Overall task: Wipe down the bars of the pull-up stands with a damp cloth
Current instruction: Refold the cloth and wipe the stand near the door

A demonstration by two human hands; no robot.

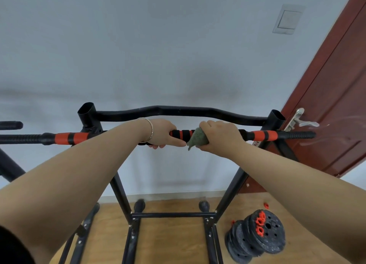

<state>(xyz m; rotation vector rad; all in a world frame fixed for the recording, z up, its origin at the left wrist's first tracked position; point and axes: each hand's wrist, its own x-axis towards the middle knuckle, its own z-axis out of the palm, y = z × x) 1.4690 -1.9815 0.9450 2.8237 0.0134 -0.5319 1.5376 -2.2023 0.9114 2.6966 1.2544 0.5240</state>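
Head view, single frame. Both your arms reach forward and up to the pull-up stand, which stands on the wooden floor in front of a pale wall.

Left hand: grip clamped on the straight bar, fingers curled over the top near its middle. One digit lies straight along the underside, its tip just beside the cloth. A thin bracelet sits on that wrist.

Right hand: grip clamped on the cloth. The cloth is grey-green, bunched and wrapped round the straight bar, with a corner hanging below. It sits on the black-and-red banded foam section between your two hands. Whether it is damp you cannot tell from this view.

The straight bar runs left to right across the frame, with red foam bands either side of your hands and ribbed black ends. Behind it and slightly higher, a curved black bar joins the two open-topped uprights.

Far left: the end of another black bar, cut off by the frame edge.

Floor, lower right: a stack of black weight plates with red collars resting on it, just beside the stand's base. One loose red collar lies near it.

Right: a dark red door with a metal lever handle. A wall switch is mounted above.
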